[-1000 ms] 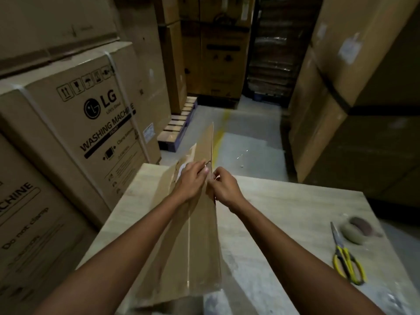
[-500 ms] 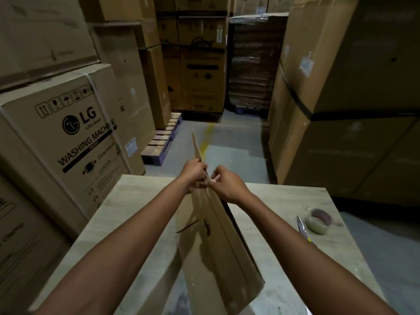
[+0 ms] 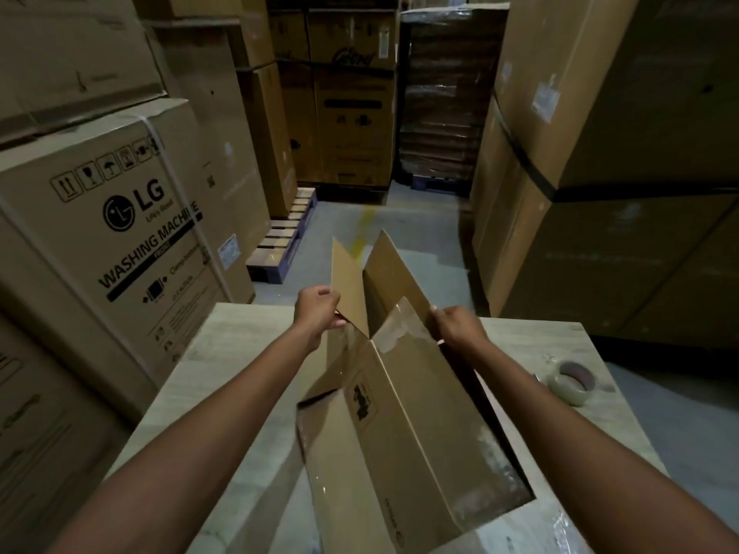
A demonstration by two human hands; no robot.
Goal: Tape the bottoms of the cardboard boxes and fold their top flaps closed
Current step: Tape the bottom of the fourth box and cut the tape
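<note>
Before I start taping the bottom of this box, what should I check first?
1. Left hand grip: ok, it pinches a flap of the cardboard box.
2. Right hand grip: ok, it holds the box's opposite edge.
3. Box squared up: not ok, its panels slant and it is only partly opened.
4. Far flaps folded shut: not ok, they stand open.
5. Tape roll within reach: ok, it lies on the table beside the right arm.
</note>
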